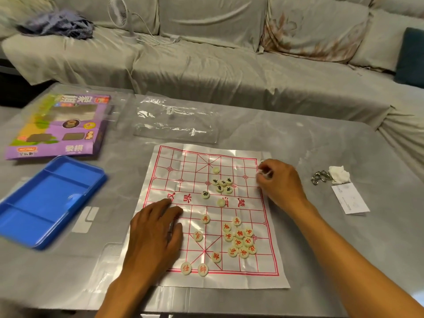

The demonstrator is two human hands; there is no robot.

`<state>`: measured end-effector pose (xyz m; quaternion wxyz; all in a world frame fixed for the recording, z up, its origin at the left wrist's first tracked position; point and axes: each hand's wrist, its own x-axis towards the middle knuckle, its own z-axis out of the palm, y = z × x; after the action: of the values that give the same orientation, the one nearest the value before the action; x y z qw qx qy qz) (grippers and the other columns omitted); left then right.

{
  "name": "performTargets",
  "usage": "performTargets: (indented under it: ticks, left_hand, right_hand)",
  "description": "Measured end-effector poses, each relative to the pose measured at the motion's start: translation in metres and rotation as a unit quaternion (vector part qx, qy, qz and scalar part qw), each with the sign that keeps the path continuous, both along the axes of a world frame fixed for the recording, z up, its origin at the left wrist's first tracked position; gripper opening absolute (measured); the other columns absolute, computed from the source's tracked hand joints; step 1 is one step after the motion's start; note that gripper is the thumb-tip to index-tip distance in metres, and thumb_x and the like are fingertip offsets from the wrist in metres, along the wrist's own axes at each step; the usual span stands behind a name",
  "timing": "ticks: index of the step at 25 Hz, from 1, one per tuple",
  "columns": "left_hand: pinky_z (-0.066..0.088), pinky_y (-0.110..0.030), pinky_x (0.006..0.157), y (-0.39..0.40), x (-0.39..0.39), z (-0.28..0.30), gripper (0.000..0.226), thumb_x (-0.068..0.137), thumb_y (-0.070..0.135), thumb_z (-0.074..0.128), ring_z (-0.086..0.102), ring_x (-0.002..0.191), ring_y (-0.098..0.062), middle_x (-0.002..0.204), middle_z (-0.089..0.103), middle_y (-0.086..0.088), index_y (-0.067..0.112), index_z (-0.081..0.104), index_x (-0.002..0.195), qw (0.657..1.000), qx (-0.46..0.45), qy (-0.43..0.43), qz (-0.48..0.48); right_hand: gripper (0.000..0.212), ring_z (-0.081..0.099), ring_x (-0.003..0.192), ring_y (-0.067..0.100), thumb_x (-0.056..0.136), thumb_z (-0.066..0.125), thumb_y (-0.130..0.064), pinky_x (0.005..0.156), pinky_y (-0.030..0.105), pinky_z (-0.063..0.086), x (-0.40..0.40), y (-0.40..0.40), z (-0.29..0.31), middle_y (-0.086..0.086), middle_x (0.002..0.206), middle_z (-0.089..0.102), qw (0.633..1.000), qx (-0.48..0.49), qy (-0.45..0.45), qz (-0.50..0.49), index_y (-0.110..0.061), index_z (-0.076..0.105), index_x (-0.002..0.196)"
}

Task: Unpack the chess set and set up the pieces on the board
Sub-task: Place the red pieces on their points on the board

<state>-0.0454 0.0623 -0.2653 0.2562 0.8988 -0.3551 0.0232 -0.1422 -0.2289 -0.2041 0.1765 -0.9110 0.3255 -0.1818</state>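
So the unpacking part was basically done here: the purple box [58,126] and the blue tray [49,200] sat off to the left on the counter [321,237], with the clear plastic bag [175,121] lying beyond the board [206,214].

The board was a thin plastic sheet spread flat. The red pieces [239,239] were mostly bunched in a loose heap on the near right side, with a few on their own, two of them at the near edge. The black pieces [222,185] sat in a small cluster near the middle of the far half.

The left hand [156,232] lay flat on the sheet's left side, fingers spread, its grip loose and holding nothing. The right hand [278,180] was at the far right edge, fingers curled, pinching something small and pale; probably a piece, but I couldn't really make it out.

My take on doing this step well: keep that left palm pressing down, since the sheet looked light and would likely slide or wrinkle. Set each piece on a line crossing, not inside a square. Lift pieces out of the heap rather than dragging them, so the neighbours don't scatter.
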Motion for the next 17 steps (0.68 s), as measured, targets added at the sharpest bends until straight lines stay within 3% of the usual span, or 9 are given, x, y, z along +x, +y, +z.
performTargets:
  ticks: [3, 7, 9, 12, 17]
  left_hand:
    - [0.025, -0.041, 0.102, 0.001, 0.000, 0.000, 0.046, 0.088, 0.053, 0.034, 0.054, 0.121, -0.026, 0.133, 0.057, 0.002, 0.029, 0.062, 0.115, 1.000, -0.004, 0.008, 0.001]
    - [0.025, -0.041, 0.103, 0.000, -0.005, 0.001, 0.049, 0.088, 0.056, 0.031, 0.053, 0.122, -0.024, 0.134, 0.056, 0.004, 0.030, 0.062, 0.116, 1.000, -0.012, 0.016, 0.003]
    - [0.025, -0.040, 0.103, -0.001, -0.002, 0.004, 0.047, 0.088, 0.055, 0.033, 0.053, 0.122, -0.023, 0.133, 0.056, 0.005, 0.030, 0.062, 0.115, 1.000, -0.020, 0.017, 0.000]
    - [0.026, -0.040, 0.102, 0.003, 0.000, 0.001, 0.045, 0.088, 0.054, 0.034, 0.054, 0.120, -0.023, 0.131, 0.057, 0.005, 0.030, 0.062, 0.114, 1.000, -0.023, 0.016, 0.000]
    - [0.029, -0.040, 0.098, 0.001, -0.003, 0.000, 0.043, 0.088, 0.054, 0.036, 0.059, 0.114, -0.025, 0.127, 0.061, 0.004, 0.031, 0.063, 0.111, 1.000, -0.014, 0.012, 0.005]
  right_hand:
    - [0.018, 0.060, 0.083, 0.011, 0.087, 0.066, -0.030, 0.074, 0.025, 0.052, 0.023, 0.028, 0.003, -0.004, 0.098, 0.069, 0.994, -0.003, 0.061, 0.092, -0.019, 0.070, 0.100]
    - [0.025, 0.060, 0.085, 0.012, 0.086, 0.066, -0.034, 0.071, 0.024, 0.047, 0.059, 0.042, 0.006, -0.005, 0.097, 0.067, 0.996, 0.034, 0.012, 0.081, -0.020, 0.069, 0.107]
    - [0.024, 0.062, 0.084, 0.014, 0.085, 0.068, -0.026, 0.071, 0.024, 0.047, 0.079, 0.047, 0.005, -0.002, 0.098, 0.068, 0.992, 0.043, 0.060, 0.098, -0.017, 0.070, 0.108]
    - [0.010, 0.062, 0.076, 0.016, 0.087, 0.064, -0.016, 0.070, 0.025, 0.050, 0.095, 0.051, -0.004, 0.001, 0.088, 0.069, 0.991, 0.027, 0.107, 0.080, -0.015, 0.070, 0.094]
    - [0.009, 0.057, 0.074, 0.021, 0.089, 0.056, -0.018, 0.058, 0.029, 0.041, 0.106, 0.040, 0.000, 0.004, 0.082, 0.060, 0.979, 0.011, 0.190, 0.080, -0.010, 0.058, 0.090]
